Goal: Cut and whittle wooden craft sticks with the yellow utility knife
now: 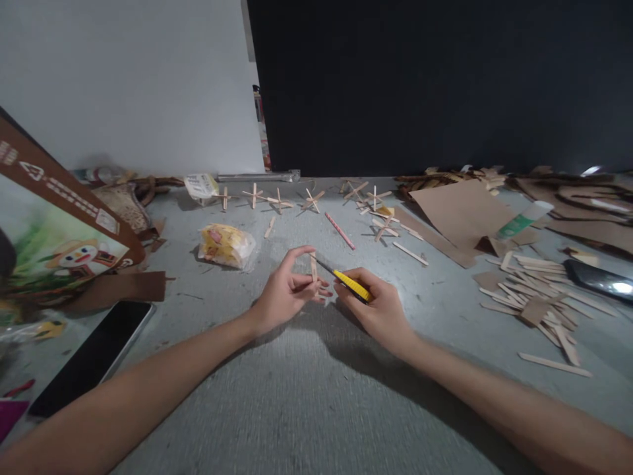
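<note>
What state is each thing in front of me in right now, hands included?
Left hand: pinching the wooden stick.
Wooden stick: held roughly upright.
Right hand: gripping the yellow cutter.
Yellow cutter: blade out, at or very near the wooden stick.
Phone: lying flat, screen dark.
Yellow packet: lying down; can't tell if sealed.
Loose sticks: heaped untidily.
Red striped stick: lying flat.

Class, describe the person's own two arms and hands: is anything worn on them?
Left hand and right hand are ungloved. Both wrists look bare, without watch or bracelet. The slender left forearm and right forearm show no sleeves.
</note>
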A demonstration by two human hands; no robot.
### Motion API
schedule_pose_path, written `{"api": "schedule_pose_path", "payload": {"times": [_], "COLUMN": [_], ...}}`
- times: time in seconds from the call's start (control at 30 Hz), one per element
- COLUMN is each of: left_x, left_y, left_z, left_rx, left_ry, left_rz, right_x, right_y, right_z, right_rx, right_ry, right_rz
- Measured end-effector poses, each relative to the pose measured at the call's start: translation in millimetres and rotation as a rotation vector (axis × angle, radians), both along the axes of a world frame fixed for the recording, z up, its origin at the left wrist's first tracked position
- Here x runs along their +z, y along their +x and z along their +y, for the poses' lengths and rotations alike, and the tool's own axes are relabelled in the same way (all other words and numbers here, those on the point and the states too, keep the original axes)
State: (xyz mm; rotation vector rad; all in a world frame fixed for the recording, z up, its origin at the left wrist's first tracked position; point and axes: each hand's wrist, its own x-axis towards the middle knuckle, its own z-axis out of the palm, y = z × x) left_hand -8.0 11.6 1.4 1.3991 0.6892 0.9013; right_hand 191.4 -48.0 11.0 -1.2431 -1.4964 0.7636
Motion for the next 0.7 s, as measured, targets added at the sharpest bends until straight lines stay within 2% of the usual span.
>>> {"api": "schedule_pose_path", "payload": {"times": [0.1,0.23,0.4,0.53,0.7], "left_x": [1.1,3.5,1.2,-1.1,-0.6], "left_y": [0,1,-1,-3,-2], "left_z": [-1,0,5,8,7], "left_rx": [-0.026,0.06,0.213,0.272,0.306], "left_ry": [0.003,0.021,0.014,0.033,0.053], "left_rz": [0.007,0.017,0.016,0.063,0.105], "right_x": [-2.4,-5.8,-5.9,-5.1,-6.0], "right_y": [3,8,10,9,9], "right_z": [5,6,-1,-7,-7], "right_rx": [0.005,0.021,0.037,0.047,0.069], "right_ry": [-0.014,-0.068,-0.055,-0.015,0.015], "right_rz": [0.024,0.036,-0.143,-0.292,-0.351]}}
